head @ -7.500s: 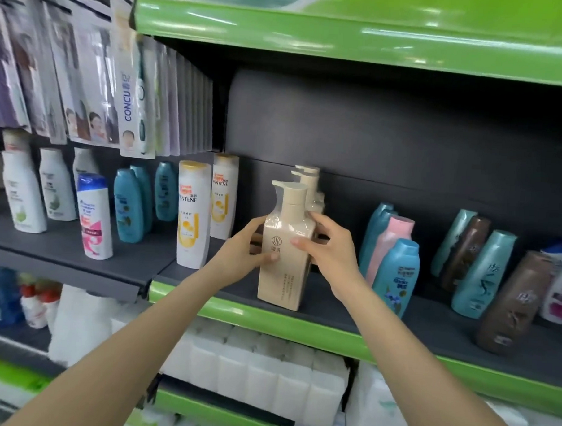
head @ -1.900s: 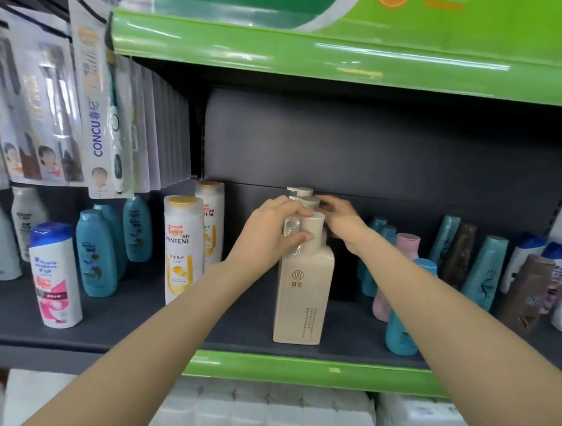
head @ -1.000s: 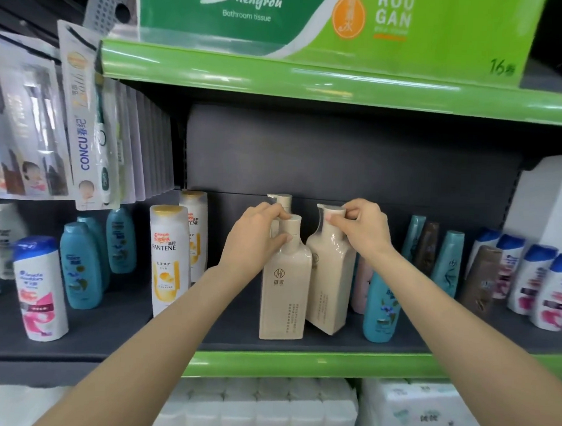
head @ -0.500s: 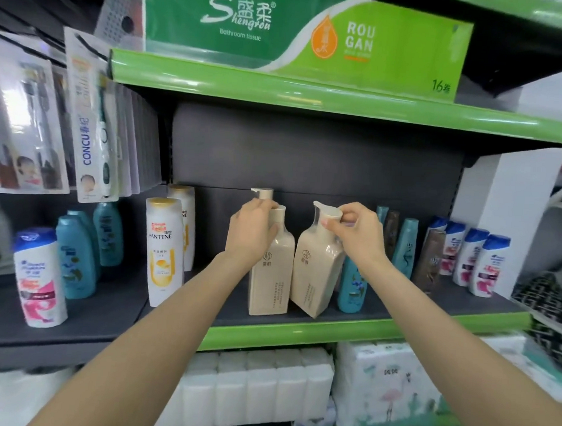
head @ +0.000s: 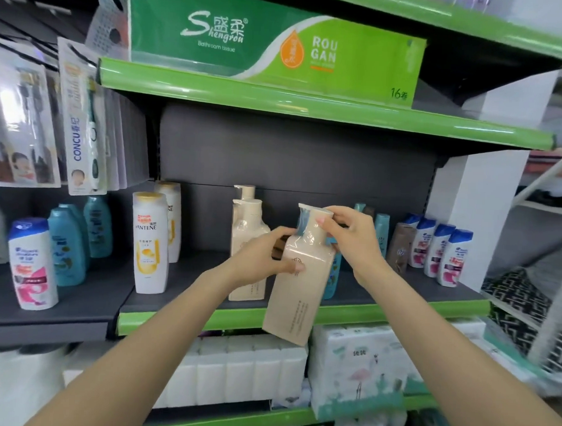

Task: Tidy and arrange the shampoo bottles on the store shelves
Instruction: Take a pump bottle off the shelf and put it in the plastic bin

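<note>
The beige pump bottle (head: 297, 284) had left the shelf (head: 381, 310), tilted; right hand (head: 349, 238) pinched its pump, left hand (head: 265, 257) gripped its body; re-placing likely followed.

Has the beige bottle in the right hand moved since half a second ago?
Yes. The beige bottle was tilted on the shelf; it is now lifted off, its base hanging in front of and below the green shelf edge.
</note>
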`<action>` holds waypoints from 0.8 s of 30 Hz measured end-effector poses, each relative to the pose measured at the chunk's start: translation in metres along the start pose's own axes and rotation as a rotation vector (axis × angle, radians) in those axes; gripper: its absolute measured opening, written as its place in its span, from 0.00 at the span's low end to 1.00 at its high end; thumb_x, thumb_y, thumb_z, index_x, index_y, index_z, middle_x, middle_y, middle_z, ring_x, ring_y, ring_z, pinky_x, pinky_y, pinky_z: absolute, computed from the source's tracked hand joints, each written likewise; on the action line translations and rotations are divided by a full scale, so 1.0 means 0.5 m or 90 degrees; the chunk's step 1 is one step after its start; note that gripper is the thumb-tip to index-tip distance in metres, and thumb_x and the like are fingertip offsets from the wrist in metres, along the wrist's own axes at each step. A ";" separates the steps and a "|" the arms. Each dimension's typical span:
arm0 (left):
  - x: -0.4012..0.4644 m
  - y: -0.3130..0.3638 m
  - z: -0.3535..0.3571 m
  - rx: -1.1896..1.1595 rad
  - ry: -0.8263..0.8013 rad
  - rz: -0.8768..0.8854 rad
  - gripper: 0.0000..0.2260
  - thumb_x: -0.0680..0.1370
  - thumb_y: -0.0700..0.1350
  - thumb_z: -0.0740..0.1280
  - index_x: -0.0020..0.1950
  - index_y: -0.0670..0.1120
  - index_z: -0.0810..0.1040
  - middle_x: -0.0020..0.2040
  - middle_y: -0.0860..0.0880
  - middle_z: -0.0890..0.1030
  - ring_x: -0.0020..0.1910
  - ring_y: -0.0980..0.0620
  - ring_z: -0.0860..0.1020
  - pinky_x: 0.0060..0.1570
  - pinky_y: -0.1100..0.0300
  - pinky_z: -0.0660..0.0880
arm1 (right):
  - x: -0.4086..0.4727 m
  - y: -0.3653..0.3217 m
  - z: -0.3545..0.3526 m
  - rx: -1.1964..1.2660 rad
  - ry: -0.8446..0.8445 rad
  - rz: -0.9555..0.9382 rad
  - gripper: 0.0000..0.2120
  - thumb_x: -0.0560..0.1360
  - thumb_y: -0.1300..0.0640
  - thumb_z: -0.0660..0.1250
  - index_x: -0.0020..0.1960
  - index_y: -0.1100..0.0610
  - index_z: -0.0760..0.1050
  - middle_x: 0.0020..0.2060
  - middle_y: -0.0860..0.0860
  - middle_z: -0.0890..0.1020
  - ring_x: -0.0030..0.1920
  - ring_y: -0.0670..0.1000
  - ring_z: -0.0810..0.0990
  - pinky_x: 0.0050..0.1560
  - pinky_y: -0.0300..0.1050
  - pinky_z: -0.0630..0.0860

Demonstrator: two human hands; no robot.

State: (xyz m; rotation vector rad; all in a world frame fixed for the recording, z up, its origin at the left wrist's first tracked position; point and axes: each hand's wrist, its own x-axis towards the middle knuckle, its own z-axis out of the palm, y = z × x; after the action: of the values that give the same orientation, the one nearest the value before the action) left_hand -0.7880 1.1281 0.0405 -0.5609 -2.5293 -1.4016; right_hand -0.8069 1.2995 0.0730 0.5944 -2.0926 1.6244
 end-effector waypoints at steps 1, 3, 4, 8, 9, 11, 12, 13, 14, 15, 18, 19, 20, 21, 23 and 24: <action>-0.011 0.001 0.013 -0.040 0.002 -0.016 0.27 0.70 0.42 0.74 0.67 0.49 0.68 0.54 0.48 0.79 0.53 0.53 0.78 0.49 0.67 0.76 | -0.010 -0.001 -0.010 0.016 -0.006 0.003 0.05 0.75 0.59 0.68 0.44 0.49 0.79 0.43 0.49 0.83 0.48 0.50 0.81 0.51 0.54 0.78; -0.035 0.010 0.039 -0.115 0.033 -0.039 0.24 0.70 0.41 0.74 0.63 0.48 0.71 0.49 0.50 0.80 0.49 0.55 0.79 0.44 0.65 0.78 | -0.028 0.005 -0.026 0.041 -0.007 0.012 0.06 0.75 0.58 0.68 0.44 0.49 0.80 0.45 0.51 0.84 0.50 0.51 0.81 0.52 0.55 0.78; -0.047 0.018 0.051 -0.149 0.057 -0.048 0.21 0.69 0.40 0.75 0.60 0.47 0.73 0.46 0.50 0.80 0.47 0.55 0.79 0.41 0.65 0.78 | -0.036 0.008 -0.032 0.051 -0.006 0.017 0.05 0.75 0.57 0.68 0.44 0.49 0.81 0.45 0.51 0.84 0.50 0.51 0.81 0.53 0.55 0.78; -0.093 0.038 0.090 -0.204 0.122 -0.076 0.21 0.68 0.41 0.76 0.58 0.45 0.75 0.44 0.49 0.80 0.45 0.52 0.80 0.43 0.56 0.80 | -0.085 0.013 -0.050 0.113 -0.015 0.032 0.09 0.75 0.58 0.68 0.54 0.56 0.80 0.51 0.52 0.83 0.52 0.48 0.81 0.56 0.48 0.78; -0.104 0.041 0.096 -0.217 0.131 -0.088 0.21 0.68 0.41 0.76 0.58 0.45 0.75 0.45 0.49 0.80 0.46 0.51 0.81 0.44 0.53 0.81 | -0.100 0.016 -0.055 0.120 -0.029 0.049 0.10 0.75 0.59 0.67 0.56 0.57 0.79 0.52 0.52 0.83 0.52 0.47 0.81 0.56 0.46 0.77; -0.126 0.048 0.103 -0.251 0.145 -0.110 0.20 0.69 0.42 0.75 0.58 0.45 0.75 0.46 0.47 0.80 0.45 0.51 0.81 0.44 0.54 0.81 | -0.137 0.026 -0.063 0.138 -0.075 0.116 0.11 0.76 0.57 0.66 0.58 0.57 0.77 0.53 0.52 0.82 0.53 0.47 0.80 0.57 0.46 0.77; -0.135 0.052 0.103 -0.258 0.152 -0.117 0.19 0.69 0.42 0.75 0.58 0.44 0.75 0.46 0.47 0.80 0.44 0.51 0.81 0.42 0.55 0.81 | -0.156 0.031 -0.064 0.156 -0.097 0.158 0.11 0.77 0.56 0.66 0.58 0.56 0.77 0.53 0.52 0.82 0.53 0.48 0.81 0.57 0.47 0.78; -0.143 0.056 0.101 -0.258 0.155 -0.123 0.19 0.69 0.43 0.75 0.58 0.44 0.75 0.46 0.47 0.80 0.44 0.52 0.81 0.40 0.56 0.81 | -0.175 0.034 -0.064 0.174 -0.109 0.191 0.12 0.77 0.54 0.66 0.58 0.56 0.77 0.53 0.52 0.82 0.53 0.49 0.81 0.56 0.48 0.79; -0.151 0.059 0.099 -0.257 0.154 -0.127 0.20 0.69 0.43 0.75 0.58 0.43 0.75 0.46 0.47 0.80 0.44 0.51 0.81 0.39 0.57 0.80 | -0.193 0.035 -0.063 0.182 -0.112 0.212 0.12 0.77 0.53 0.65 0.59 0.55 0.76 0.53 0.52 0.82 0.53 0.49 0.81 0.54 0.48 0.79; -0.158 0.062 0.097 -0.258 0.152 -0.130 0.20 0.69 0.44 0.75 0.58 0.43 0.75 0.47 0.46 0.80 0.45 0.51 0.81 0.38 0.57 0.80 | -0.209 0.036 -0.063 0.185 -0.112 0.221 0.13 0.77 0.53 0.65 0.59 0.55 0.76 0.52 0.51 0.82 0.52 0.49 0.81 0.53 0.47 0.80; -0.177 0.063 0.087 -0.251 0.144 -0.130 0.20 0.69 0.44 0.75 0.59 0.44 0.75 0.48 0.46 0.81 0.45 0.52 0.82 0.35 0.60 0.79 | -0.246 0.032 -0.057 0.190 -0.117 0.224 0.14 0.75 0.56 0.67 0.61 0.56 0.75 0.53 0.51 0.83 0.52 0.49 0.82 0.50 0.46 0.81; -0.183 0.062 0.081 -0.249 0.140 -0.133 0.20 0.69 0.44 0.75 0.59 0.44 0.75 0.48 0.47 0.81 0.44 0.53 0.81 0.34 0.62 0.78 | -0.255 0.032 -0.054 0.189 -0.117 0.232 0.16 0.75 0.57 0.68 0.61 0.56 0.75 0.53 0.51 0.82 0.53 0.49 0.82 0.49 0.46 0.81; -0.189 0.059 0.075 -0.251 0.134 -0.134 0.20 0.70 0.44 0.74 0.59 0.44 0.75 0.48 0.48 0.81 0.43 0.54 0.81 0.33 0.63 0.78 | -0.263 0.031 -0.051 0.189 -0.120 0.244 0.17 0.74 0.57 0.69 0.62 0.56 0.75 0.54 0.51 0.82 0.54 0.50 0.81 0.48 0.46 0.81; -0.194 0.055 0.069 -0.254 0.131 -0.136 0.20 0.70 0.45 0.74 0.59 0.44 0.75 0.47 0.48 0.81 0.42 0.55 0.81 0.31 0.65 0.77 | -0.270 0.028 -0.045 0.187 -0.129 0.257 0.17 0.73 0.57 0.70 0.62 0.56 0.75 0.55 0.52 0.82 0.54 0.50 0.81 0.47 0.46 0.81; -0.207 0.051 0.057 -0.260 0.126 -0.139 0.19 0.70 0.44 0.74 0.59 0.44 0.75 0.47 0.48 0.81 0.39 0.58 0.81 0.28 0.68 0.75 | -0.281 0.021 -0.030 0.185 -0.152 0.272 0.17 0.73 0.59 0.70 0.61 0.56 0.75 0.55 0.53 0.82 0.53 0.51 0.82 0.43 0.46 0.81; -0.213 0.048 0.050 -0.264 0.125 -0.136 0.18 0.71 0.44 0.73 0.58 0.43 0.75 0.46 0.48 0.81 0.36 0.60 0.81 0.27 0.69 0.74 | -0.287 0.016 -0.020 0.184 -0.154 0.272 0.16 0.73 0.60 0.71 0.60 0.56 0.75 0.55 0.53 0.82 0.53 0.51 0.82 0.42 0.46 0.81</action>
State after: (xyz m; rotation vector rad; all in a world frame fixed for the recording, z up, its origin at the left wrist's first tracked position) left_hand -0.6808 1.1362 0.0089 -0.2005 -2.2038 -1.9707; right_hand -0.6934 1.3219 -0.0126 0.4726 -2.2905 2.2177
